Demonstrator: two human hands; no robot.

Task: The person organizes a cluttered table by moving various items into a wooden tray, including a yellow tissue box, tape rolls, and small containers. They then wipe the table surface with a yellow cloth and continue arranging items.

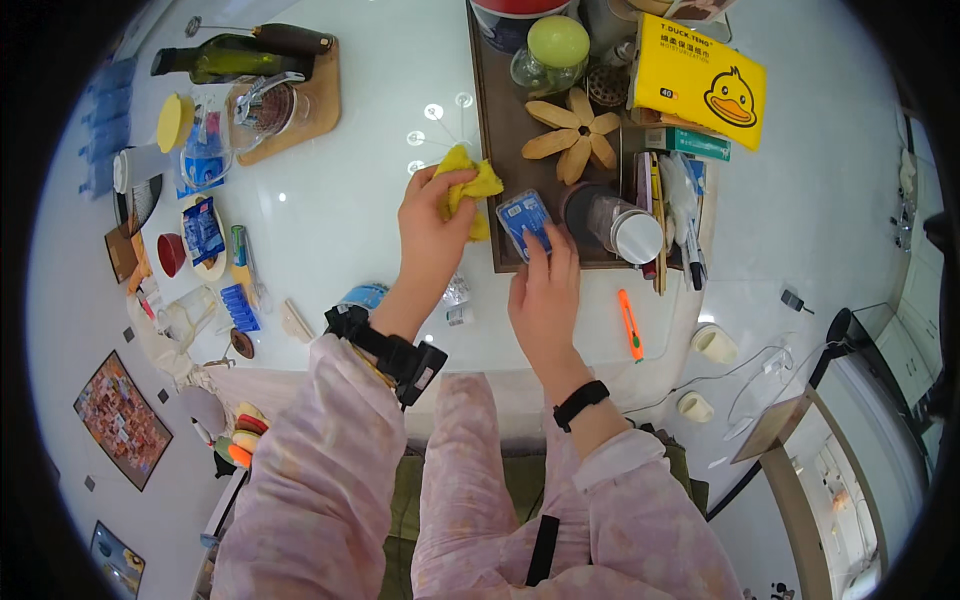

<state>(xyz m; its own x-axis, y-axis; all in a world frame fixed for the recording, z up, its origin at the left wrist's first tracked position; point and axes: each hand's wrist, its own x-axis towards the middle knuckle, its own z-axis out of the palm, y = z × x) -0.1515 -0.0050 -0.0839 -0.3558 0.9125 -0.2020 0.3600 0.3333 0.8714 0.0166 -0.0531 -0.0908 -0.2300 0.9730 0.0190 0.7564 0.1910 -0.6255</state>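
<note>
My left hand (431, 229) grips a crumpled yellow cloth (487, 181) at the left rim of a dark brown tray (512, 154). In the tray's near left corner lies a small blue flat box (523, 214) with writing on it. My right hand (551, 292) has its fingers on the near end of this box, covering part of it. Just right of the box, a clear jar with a silver lid (637, 236) leans or lies on its side. Behind it sits a flower-shaped wooden trivet (577, 135).
A green-lidded glass jar (557, 46) and a yellow tissue pack (697, 79) stand farther back. An orange utility knife (630, 324) lies near the table's front edge. At left are a wooden board (324, 112), a green bottle (225, 60) and a red bowl (171, 253).
</note>
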